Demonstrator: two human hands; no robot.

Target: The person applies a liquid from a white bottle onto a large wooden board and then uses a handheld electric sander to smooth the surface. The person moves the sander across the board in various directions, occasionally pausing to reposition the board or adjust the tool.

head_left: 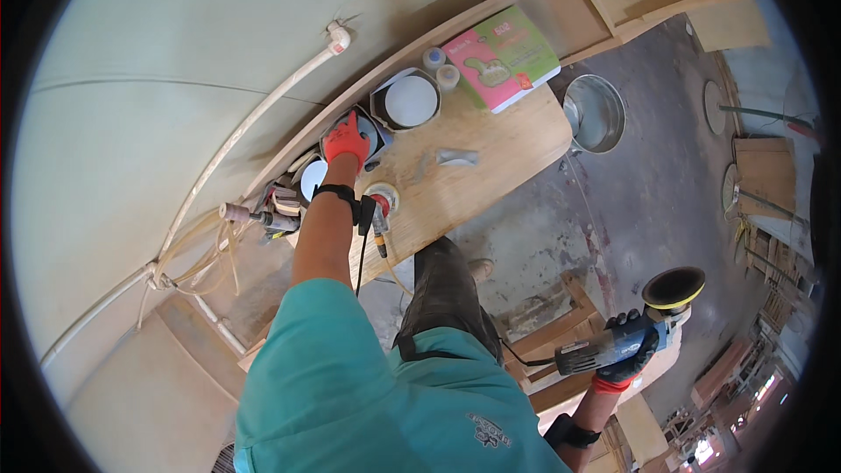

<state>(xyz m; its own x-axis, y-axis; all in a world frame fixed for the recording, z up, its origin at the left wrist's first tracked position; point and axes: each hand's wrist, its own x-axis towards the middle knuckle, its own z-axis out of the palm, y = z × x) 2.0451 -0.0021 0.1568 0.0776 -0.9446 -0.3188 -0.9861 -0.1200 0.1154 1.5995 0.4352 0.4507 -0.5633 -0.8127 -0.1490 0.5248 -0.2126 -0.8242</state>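
Observation:
My left hand (348,139), in a red glove, reaches down over a stack of blue-grey discs (371,133) in a box on the wooden bench. Its fingers are stretched out and partly apart at the discs; the undersides of the fingertips are hidden. Off to the right, my right hand (627,352), in a black glove with a red cuff, is wrapped round the body of a blue angle grinder (604,349). The grinder's round dark pad (674,287) with a yellow edge faces up. Beside my left forearm lies a red and silver air sander (381,205).
Next to the discs sits an open box of white discs (411,102). Two small bottles (441,68) and a pink and green carton (504,60) stand further along the wooden bench (491,136). A metal bucket (595,114) is beyond the bench end. Hoses (213,250) hang at the left.

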